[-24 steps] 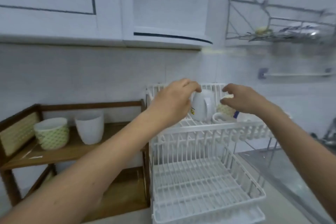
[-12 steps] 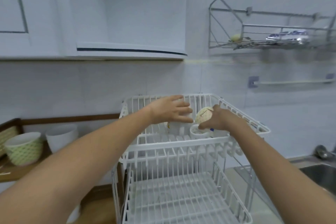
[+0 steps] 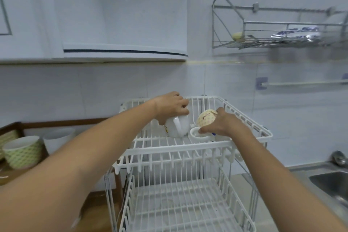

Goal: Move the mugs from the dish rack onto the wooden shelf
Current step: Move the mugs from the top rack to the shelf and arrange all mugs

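Observation:
A white two-tier dish rack (image 3: 197,149) stands in front of me. On its upper tier an upside-down white mug (image 3: 178,126) is gripped from above by my left hand (image 3: 172,106). Beside it a cream patterned mug (image 3: 205,119) lies tilted with its white handle toward me, and my right hand (image 3: 220,125) is closed around it. The wooden shelf (image 3: 11,173) is at the far left and holds a green patterned cup (image 3: 23,151) and a white cup (image 3: 58,137).
A steel sink (image 3: 333,182) with a tap knob (image 3: 339,158) lies at the right. A metal wall rack (image 3: 273,30) hangs above it, with a towel bar (image 3: 301,83) below. White cabinets (image 3: 94,15) overhang the wall. The rack's lower tier (image 3: 178,209) holds nothing.
The view has swung right, away from the shelf. Both hands have come down onto the mugs on the upper tier and closed on them; the cream mug now tilts.

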`<action>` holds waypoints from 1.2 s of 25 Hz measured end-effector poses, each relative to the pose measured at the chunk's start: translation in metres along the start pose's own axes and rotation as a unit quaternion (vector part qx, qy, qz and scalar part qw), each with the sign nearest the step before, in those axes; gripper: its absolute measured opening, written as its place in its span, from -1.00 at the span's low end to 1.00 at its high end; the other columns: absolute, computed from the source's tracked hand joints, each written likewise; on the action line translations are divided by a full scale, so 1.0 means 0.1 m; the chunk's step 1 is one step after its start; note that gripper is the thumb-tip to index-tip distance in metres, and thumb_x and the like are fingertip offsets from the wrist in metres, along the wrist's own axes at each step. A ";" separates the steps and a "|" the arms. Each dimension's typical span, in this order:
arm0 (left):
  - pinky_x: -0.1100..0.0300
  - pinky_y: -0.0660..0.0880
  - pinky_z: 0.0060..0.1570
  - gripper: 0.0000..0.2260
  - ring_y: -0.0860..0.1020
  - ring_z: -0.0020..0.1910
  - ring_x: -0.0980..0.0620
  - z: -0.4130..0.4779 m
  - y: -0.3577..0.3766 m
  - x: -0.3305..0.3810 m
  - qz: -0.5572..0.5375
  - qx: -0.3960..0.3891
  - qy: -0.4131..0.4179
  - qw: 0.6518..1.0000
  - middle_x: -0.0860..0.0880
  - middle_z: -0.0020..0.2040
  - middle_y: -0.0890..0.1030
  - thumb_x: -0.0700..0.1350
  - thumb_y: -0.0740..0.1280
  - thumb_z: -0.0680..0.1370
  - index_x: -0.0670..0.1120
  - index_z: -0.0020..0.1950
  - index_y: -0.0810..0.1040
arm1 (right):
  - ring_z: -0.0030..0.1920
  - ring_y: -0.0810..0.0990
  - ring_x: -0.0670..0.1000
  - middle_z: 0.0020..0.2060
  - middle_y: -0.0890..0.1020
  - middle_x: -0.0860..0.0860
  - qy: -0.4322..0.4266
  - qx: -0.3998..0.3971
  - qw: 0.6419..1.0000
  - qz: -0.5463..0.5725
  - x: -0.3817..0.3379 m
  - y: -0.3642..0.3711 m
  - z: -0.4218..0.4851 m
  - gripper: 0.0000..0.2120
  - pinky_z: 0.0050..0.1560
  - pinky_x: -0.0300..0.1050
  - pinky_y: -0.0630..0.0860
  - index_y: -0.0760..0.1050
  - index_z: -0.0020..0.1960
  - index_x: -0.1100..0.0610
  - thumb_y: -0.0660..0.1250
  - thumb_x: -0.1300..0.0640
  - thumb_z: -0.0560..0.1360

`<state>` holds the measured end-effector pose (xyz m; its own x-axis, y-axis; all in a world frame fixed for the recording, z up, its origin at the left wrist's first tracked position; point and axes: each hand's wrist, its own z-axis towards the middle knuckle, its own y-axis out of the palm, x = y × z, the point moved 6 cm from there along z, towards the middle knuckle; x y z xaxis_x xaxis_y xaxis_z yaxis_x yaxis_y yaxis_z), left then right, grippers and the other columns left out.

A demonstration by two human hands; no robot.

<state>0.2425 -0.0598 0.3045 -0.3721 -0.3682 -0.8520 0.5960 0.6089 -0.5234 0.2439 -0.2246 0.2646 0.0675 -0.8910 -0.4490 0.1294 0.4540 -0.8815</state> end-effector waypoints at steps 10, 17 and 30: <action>0.15 0.44 0.11 -0.24 0.53 0.16 -0.09 -0.96 -0.56 -0.42 -0.350 0.310 -0.304 0.830 -0.07 0.21 0.58 0.07 0.59 0.20 -0.08 0.33 0.44 | -0.16 0.63 0.04 -0.02 0.58 0.06 -0.036 0.148 0.967 0.203 0.15 -0.50 -0.11 -0.22 -0.17 -0.01 0.59 0.31 0.20 -0.02 0.54 -0.22 0.10; 0.29 0.53 -0.06 -0.29 0.47 0.05 0.31 -2.74 -0.54 0.12 -0.456 0.462 -0.463 0.605 0.46 0.07 0.46 0.26 0.53 0.15 0.30 0.23 0.34 | -0.24 0.67 -0.13 -0.07 0.60 -0.01 -0.196 0.079 0.858 0.468 -1.01 -0.48 -0.81 -0.41 -0.47 -0.26 0.57 0.39 0.01 -0.02 0.60 -0.04 0.10; 0.37 0.56 -0.36 -0.66 0.67 -0.26 0.15 -4.38 0.98 1.20 -0.655 0.400 -0.594 0.240 0.17 -0.23 0.72 0.01 0.61 0.12 0.14 -0.15 0.66 | -0.04 0.64 -0.11 0.00 0.61 -0.05 -0.195 -0.035 0.831 0.520 -2.79 0.97 -1.69 -0.10 -0.22 -0.19 0.63 0.34 0.25 0.04 0.60 -0.07 -0.03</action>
<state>-0.0557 0.2636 0.1540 -0.4315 -0.1055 0.8959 0.6433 -0.7322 0.2236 0.0700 0.0677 0.2801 0.4240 0.0582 -0.9038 -0.2562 0.9649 -0.0581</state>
